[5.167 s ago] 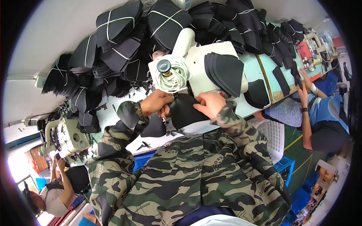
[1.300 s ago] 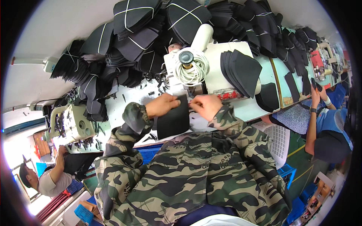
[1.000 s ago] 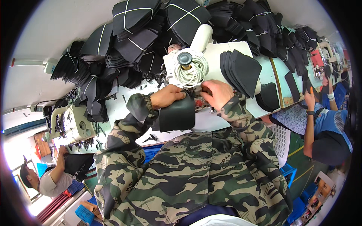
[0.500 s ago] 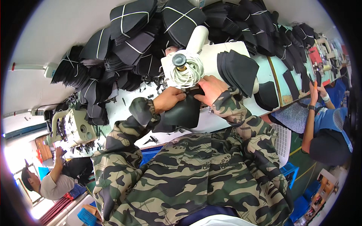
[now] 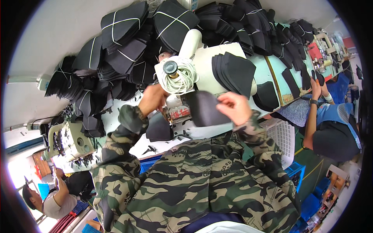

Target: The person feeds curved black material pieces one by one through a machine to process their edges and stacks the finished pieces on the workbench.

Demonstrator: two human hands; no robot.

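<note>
My right hand [image 5: 236,108] pinches the right edge of a curved black fabric panel [image 5: 206,109], which is tilted up just right of the needle area. My left hand [image 5: 152,100] is at the left end of a cream sewing machine [image 5: 206,62], apart from that panel; its fingers are bent, blurred and partly hidden. Below it, another black panel [image 5: 159,128] lies on the white table [image 5: 138,145]. White thread [image 5: 182,79] is wound on top of the machine. Several black panels [image 5: 234,73] lie fanned across the machine's body.
Tied stacks of black panels [image 5: 124,23] line the back of the table. Black scraps [image 5: 149,149] lie near its front edge. A white basket [image 5: 283,141] stands at the right. One person [image 5: 334,128] sits at the right, another [image 5: 58,196] at the far left near a second machine [image 5: 74,136].
Both hands were together on black panels below the machine head. My right hand has drawn one panel to the right; my left has let go and moved left. The view has shifted slightly.
</note>
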